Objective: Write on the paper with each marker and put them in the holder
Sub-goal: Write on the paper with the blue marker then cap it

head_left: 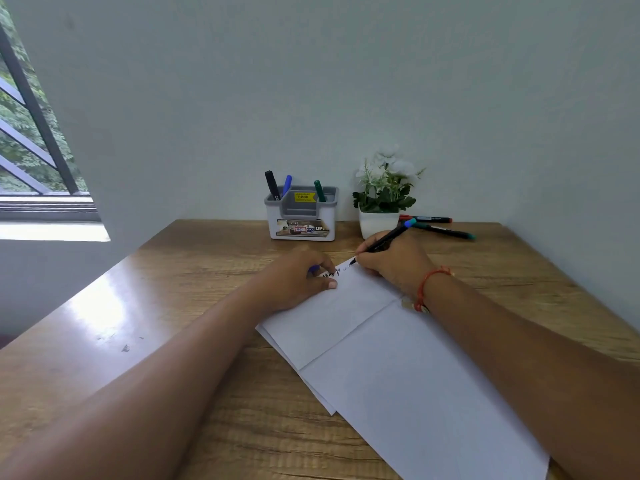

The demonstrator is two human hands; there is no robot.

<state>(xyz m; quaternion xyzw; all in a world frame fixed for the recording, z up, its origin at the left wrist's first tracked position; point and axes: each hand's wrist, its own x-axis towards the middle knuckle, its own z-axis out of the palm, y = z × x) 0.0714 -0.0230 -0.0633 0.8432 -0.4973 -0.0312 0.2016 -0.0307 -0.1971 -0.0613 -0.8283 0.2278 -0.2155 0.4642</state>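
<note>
Now, marker [394, 233] between right fingers [369, 242]

A home study corner or small office: a wooden desk [180, 271] against a plain pale wall [311, 81], a pen holder [274, 224] at 12 o'clock, a potted plant [382, 199] at 1 o'clock, a barred window [24, 140] at 10 o'clock.

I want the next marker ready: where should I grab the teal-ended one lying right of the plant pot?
Pinch the teal marker mid-barrel from above, coming from the near right. It lies flat on the table, its left end crowded by the pot and the red marker just behind.
</note>
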